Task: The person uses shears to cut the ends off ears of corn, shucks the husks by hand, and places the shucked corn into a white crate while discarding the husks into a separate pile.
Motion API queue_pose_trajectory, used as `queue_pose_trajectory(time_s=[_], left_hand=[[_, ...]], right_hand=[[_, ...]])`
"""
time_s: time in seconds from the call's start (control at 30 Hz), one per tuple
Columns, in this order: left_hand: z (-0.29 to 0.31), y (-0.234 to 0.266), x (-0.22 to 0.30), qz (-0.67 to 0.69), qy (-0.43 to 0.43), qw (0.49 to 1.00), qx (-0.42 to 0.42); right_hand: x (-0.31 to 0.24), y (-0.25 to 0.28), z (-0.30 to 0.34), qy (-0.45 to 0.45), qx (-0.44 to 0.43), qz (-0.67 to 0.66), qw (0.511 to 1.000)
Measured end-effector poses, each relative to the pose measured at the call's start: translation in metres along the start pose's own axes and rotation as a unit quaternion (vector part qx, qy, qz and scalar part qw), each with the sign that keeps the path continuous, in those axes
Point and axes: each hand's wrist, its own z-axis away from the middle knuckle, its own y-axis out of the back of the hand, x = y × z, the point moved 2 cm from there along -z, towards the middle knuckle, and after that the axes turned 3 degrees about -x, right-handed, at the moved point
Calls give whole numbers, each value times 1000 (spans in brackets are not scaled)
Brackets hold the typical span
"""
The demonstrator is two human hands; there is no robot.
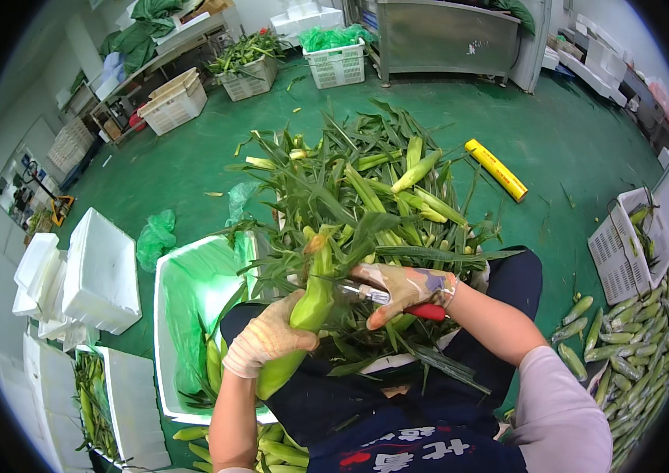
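Observation:
In my gloved left hand (267, 337) is an ear of corn (315, 296) in its green husk, tilted with its brownish tip up. My gloved right hand (409, 290) is closed on what look like pruning shears (429, 312), with a red handle and a metal part pointing toward the corn. The blades are partly lost among leaves, so I cannot tell whether they touch the husk. Just beyond both hands rises a big heap of corn husks and leaves (334, 189), with several pale green ears or husk pieces on top.
Left of my knees stands a white foam box (163, 331) lined with green plastic, holding corn. More foam boxes (102, 272) stand farther left. At right are a white crate (618, 252) and a pile of wrapped corn (642, 347). A yellow roll (496, 169) lies beyond the heap.

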Motion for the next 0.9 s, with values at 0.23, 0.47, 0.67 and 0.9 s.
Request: queue_pose_trajectory(time_s=[0.23,0.47,0.67,0.9], left_hand=[[-7,-9,-25,251,-20,956,-149],[-14,-25,-25,314,-93,940,-101],[-18,-60,-14,196,-135,968,74],[21,-52,-18,332,-70,902,267]], right_hand=[[20,-44,35,-172,101,-357,913],[-11,-38,73,-144,46,-113,982],[-47,-50,29,-105,247,39,963],[-30,-81,29,-122,228,307,916]])
